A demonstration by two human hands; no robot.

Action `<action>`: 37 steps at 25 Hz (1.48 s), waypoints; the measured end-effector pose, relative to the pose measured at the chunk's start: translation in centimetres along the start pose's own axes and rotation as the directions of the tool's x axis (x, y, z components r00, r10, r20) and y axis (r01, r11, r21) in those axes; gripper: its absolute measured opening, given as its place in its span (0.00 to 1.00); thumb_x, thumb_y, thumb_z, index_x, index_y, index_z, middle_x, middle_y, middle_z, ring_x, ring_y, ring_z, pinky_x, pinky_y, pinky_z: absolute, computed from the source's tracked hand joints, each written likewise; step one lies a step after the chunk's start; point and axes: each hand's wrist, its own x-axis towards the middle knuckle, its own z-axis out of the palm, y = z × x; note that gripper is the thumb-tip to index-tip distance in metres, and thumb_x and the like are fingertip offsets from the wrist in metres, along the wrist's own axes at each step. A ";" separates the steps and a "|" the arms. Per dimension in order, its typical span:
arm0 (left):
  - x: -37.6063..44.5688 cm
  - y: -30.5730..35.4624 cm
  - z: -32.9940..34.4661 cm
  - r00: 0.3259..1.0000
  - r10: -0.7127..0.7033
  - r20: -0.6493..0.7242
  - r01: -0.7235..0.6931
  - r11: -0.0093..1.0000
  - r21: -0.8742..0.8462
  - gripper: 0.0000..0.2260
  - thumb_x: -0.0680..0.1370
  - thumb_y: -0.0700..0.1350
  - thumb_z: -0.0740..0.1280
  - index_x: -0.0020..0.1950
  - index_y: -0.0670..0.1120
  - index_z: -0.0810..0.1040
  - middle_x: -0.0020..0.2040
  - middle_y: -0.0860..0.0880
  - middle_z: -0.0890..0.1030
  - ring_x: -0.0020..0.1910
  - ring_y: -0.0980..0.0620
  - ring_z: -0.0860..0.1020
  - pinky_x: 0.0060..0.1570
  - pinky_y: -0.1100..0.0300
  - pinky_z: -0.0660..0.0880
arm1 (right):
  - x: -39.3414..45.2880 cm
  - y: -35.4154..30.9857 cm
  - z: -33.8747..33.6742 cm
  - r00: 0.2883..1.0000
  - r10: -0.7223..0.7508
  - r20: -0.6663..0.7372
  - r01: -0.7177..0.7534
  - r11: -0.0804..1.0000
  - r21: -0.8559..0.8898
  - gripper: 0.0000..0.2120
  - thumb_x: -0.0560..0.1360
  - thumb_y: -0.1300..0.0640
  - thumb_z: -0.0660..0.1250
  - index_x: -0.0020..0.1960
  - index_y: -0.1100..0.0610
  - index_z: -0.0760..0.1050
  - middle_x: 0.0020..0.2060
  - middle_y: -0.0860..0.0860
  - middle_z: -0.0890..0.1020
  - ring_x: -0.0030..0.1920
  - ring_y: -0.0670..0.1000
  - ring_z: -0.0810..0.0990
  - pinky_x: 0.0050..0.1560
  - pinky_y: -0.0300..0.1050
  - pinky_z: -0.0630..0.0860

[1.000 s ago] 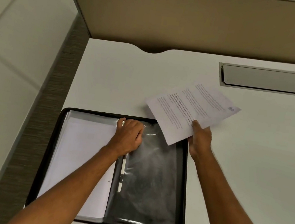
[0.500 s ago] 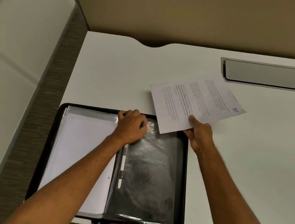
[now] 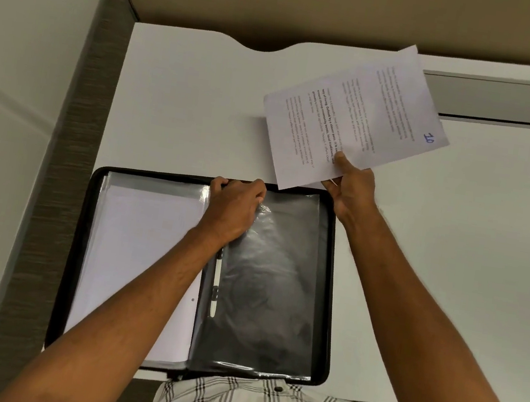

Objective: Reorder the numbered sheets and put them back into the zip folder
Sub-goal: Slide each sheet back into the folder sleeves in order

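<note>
At the lower left of the frame, the zip folder [image 3: 80, 243] lies open on the white desk [image 3: 185, 104], its left half filled with plain white sheets [image 3: 143, 258] under a clear cover. A white pen [image 3: 216, 282] sits in the spine loop near the middle. Just above it, the left hand [image 3: 233, 210] grips the top edge of the clear sleeve [image 3: 274, 270] on the folder's right half, fingers curled over the rim and pinching the plastic where it wrinkles. Toward the upper right, the right hand [image 3: 350, 189] pinches the near corner of a printed sheet [image 3: 353, 118] marked 10 in blue ink, thumb on top, and carries it tilted above the desk, clear of the folder. A second sheet edge seems to show under it, though I cannot tell for sure.

The step in hand looks like sliding this sheet into the sleeve. To do it well, the left hand should lift the front layer enough to open a real mouth, and the right should square the sheet to that opening before feeding it. A corner led in crooked would likely catch or crease on the plastic. At the far upper right, a grey cable hatch [image 3: 509, 99] plays no part.
</note>
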 end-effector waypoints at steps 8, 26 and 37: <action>-0.1 0.2 -0.5 0.999 0.026 -0.030 -0.026 1.000 0.002 0.08 0.82 0.41 0.62 0.47 0.53 0.69 0.32 0.55 0.75 0.36 0.51 0.74 0.55 0.56 0.56 | -0.1 0.6 -0.4 0.985 0.037 0.170 0.021 0.945 -0.327 0.15 0.82 0.60 0.70 0.67 0.52 0.75 0.59 0.52 0.85 0.58 0.56 0.86 0.54 0.56 0.86; 1.4 -1.3 -0.5 0.991 -0.109 -0.079 0.100 0.988 -0.118 0.05 0.83 0.50 0.63 0.55 0.53 0.77 0.48 0.54 0.82 0.52 0.49 0.78 0.56 0.53 0.56 | 2.1 -1.8 -2.2 0.853 0.300 0.426 -0.001 0.819 -0.574 0.15 0.80 0.62 0.71 0.65 0.51 0.76 0.58 0.51 0.86 0.60 0.55 0.86 0.56 0.53 0.85; 5.7 -6.5 -2.7 0.894 -0.391 0.218 0.447 0.767 -0.460 0.06 0.78 0.44 0.72 0.52 0.43 0.85 0.49 0.45 0.85 0.45 0.50 0.80 0.50 0.58 0.76 | 4.2 -2.6 -1.6 0.825 0.371 0.426 0.055 0.698 -0.714 0.21 0.80 0.60 0.72 0.72 0.53 0.74 0.62 0.52 0.85 0.59 0.54 0.86 0.54 0.52 0.85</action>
